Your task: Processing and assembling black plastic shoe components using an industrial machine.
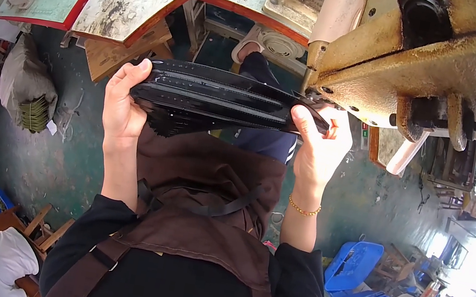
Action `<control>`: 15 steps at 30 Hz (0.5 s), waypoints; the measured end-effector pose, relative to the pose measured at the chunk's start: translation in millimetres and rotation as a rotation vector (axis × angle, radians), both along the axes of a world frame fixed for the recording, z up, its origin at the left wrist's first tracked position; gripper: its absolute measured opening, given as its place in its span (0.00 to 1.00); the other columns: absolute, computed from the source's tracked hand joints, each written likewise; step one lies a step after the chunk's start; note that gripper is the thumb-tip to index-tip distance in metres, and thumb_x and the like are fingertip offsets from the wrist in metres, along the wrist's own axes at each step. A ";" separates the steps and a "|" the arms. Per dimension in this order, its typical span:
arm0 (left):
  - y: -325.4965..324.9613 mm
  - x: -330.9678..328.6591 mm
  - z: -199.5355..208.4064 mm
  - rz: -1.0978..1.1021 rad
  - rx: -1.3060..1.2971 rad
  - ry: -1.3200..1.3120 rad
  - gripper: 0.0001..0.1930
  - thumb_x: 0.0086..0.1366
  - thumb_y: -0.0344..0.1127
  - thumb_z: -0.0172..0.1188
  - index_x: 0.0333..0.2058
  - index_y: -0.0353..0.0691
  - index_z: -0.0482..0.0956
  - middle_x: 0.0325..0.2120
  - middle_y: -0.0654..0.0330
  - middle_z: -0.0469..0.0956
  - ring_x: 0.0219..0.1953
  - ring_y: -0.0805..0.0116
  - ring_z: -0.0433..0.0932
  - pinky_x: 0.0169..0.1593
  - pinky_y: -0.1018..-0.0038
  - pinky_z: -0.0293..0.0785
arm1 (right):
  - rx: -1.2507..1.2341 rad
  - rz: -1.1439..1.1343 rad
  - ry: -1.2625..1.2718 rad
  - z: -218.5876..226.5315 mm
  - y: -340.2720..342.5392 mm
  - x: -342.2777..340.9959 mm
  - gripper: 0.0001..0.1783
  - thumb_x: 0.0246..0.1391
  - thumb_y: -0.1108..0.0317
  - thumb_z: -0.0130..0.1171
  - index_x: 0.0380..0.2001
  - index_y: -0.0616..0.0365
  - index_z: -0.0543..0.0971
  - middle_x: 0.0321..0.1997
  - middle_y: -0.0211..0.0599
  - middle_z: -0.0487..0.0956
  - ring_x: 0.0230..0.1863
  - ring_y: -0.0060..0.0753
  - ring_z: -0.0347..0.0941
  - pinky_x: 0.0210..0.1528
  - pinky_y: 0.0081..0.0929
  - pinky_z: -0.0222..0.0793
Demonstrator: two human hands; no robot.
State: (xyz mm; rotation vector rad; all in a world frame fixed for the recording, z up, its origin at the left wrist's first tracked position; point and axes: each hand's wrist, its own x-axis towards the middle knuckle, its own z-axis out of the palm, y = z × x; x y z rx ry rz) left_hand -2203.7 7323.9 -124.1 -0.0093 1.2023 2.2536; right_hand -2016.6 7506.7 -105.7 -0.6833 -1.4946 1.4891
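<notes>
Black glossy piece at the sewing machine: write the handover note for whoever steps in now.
Left hand: grips the left end of the black glossy piece.
Right hand: grips its right end, close by the sewing machine head.
The piece is held flat between both hands above the brown apron; rows of stitching or perforation run along it.
Whether it sits under the needle cannot be told; check before sewing.

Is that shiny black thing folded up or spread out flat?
Folded. The shiny black piece shows several stacked layers edge-on, pinched between the left hand and right hand.
</notes>
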 end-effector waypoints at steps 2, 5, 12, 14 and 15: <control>-1.4 0.3 -1.1 -0.014 0.012 0.011 0.11 0.58 0.27 0.57 0.18 0.43 0.70 0.24 0.61 0.76 0.23 0.77 0.73 0.31 0.84 0.69 | 0.038 0.026 0.014 -3.2 -0.9 2.7 0.14 0.38 0.81 0.66 0.23 0.57 0.70 0.23 0.30 0.73 0.23 0.18 0.66 0.28 0.11 0.63; 1.5 5.2 -2.2 -0.035 0.038 0.012 0.11 0.58 0.27 0.57 0.18 0.43 0.69 0.24 0.61 0.76 0.22 0.77 0.72 0.30 0.84 0.69 | -0.003 0.005 0.007 0.4 -4.1 11.2 0.14 0.38 0.81 0.66 0.23 0.57 0.70 0.24 0.30 0.73 0.22 0.17 0.66 0.28 0.11 0.62; 14.9 17.8 -1.6 -0.106 0.128 0.036 0.11 0.58 0.26 0.57 0.18 0.43 0.68 0.24 0.61 0.76 0.22 0.76 0.72 0.29 0.85 0.68 | -0.032 -0.045 0.054 -1.8 7.7 23.5 0.14 0.38 0.81 0.66 0.24 0.58 0.71 0.25 0.31 0.73 0.22 0.17 0.66 0.26 0.11 0.62; 16.0 18.8 -0.3 -0.099 0.120 0.036 0.11 0.58 0.26 0.57 0.18 0.43 0.68 0.24 0.61 0.76 0.22 0.76 0.72 0.29 0.84 0.69 | -0.018 -0.048 0.033 -1.5 11.1 22.0 0.13 0.38 0.81 0.66 0.25 0.59 0.71 0.25 0.31 0.74 0.22 0.17 0.66 0.26 0.11 0.63; 16.1 19.2 0.6 -0.090 0.111 0.034 0.11 0.58 0.26 0.57 0.18 0.43 0.68 0.24 0.61 0.76 0.22 0.76 0.72 0.29 0.84 0.69 | -0.003 -0.049 0.010 -1.3 12.8 20.7 0.13 0.38 0.81 0.66 0.26 0.60 0.72 0.25 0.32 0.74 0.23 0.17 0.67 0.26 0.11 0.63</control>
